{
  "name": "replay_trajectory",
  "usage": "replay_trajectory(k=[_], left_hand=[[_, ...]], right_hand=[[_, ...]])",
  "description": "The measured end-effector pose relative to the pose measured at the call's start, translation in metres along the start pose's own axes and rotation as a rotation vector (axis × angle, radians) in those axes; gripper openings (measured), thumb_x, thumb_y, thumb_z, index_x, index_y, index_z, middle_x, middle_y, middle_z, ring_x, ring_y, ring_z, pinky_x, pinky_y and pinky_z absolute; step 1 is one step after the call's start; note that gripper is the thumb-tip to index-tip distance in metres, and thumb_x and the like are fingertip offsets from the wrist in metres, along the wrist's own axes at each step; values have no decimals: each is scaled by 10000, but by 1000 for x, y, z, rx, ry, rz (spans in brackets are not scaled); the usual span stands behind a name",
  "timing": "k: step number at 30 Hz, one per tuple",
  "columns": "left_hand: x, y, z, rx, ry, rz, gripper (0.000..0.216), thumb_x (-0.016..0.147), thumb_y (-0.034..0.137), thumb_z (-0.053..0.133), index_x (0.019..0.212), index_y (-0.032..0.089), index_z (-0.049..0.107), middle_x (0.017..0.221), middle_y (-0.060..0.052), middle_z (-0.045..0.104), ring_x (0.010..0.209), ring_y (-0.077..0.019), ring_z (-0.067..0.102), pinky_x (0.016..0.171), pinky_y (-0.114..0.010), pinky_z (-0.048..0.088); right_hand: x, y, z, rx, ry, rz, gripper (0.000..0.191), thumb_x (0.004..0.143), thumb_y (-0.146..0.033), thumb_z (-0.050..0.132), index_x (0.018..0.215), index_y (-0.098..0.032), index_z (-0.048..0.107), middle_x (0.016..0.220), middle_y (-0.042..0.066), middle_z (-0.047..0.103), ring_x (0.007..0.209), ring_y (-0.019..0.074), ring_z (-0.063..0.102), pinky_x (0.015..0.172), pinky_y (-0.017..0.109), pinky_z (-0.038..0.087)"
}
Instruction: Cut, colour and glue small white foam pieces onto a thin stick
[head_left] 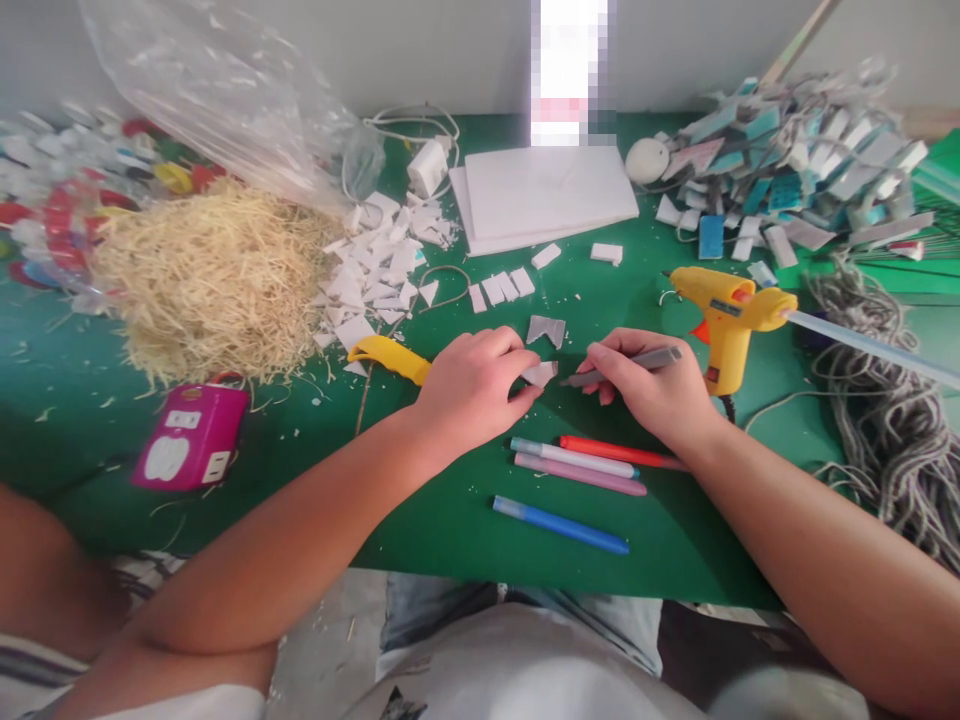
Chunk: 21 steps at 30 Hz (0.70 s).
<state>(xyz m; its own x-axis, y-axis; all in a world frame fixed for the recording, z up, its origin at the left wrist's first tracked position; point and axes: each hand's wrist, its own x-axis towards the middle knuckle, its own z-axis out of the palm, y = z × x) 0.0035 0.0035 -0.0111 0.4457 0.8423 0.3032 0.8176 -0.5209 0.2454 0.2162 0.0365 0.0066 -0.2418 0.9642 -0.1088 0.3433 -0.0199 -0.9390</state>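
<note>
Between thumb and fingers, my left hand (480,385) pinches a small white foam piece (541,374) just above the green table. My right hand (645,380) grips a grey marker pen (651,358), its tip pointing left, close to the foam piece but apart from it. Behind them lies a notched grey-white foam piece (547,330). A yellow-handled cutter (390,356) is partly hidden under my left hand. Nearer to me lie a red marker (611,450), a white marker (574,457), a pink marker (581,475) and a blue marker (561,524).
A yellow glue gun (727,315) stands right of my right hand, beside grey yarn (885,420). White foam sheets (551,195) and foam scraps (375,260) lie behind. To the left are straw shreds (217,275) and a magenta power box (191,437). Another person's arm (52,560) shows at lower left.
</note>
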Motion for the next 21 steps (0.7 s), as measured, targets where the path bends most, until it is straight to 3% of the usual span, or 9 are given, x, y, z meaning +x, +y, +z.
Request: replay_trajectory(k=[12,21], left_hand=[[0,0,-1,-11,-64,-20,159,948,281,635,1014,190,747,942,-45,690,777,-186,661,689,-316,455],[1,-1,1,-6,-19,0,143,932,262,649,1001,184,748,929,-39,693,753,-182,658,678,-315,473]], right_hand=[[-1,0,1,-18,37,-10,257,844,-407,683,704,-193,709,502,-15,618,455,119,556,455,240,450],[-1,0,1,-14,29,1,255,833,-403,688,686,-195,700,488,-17,609,449,121,559,449,235,445]])
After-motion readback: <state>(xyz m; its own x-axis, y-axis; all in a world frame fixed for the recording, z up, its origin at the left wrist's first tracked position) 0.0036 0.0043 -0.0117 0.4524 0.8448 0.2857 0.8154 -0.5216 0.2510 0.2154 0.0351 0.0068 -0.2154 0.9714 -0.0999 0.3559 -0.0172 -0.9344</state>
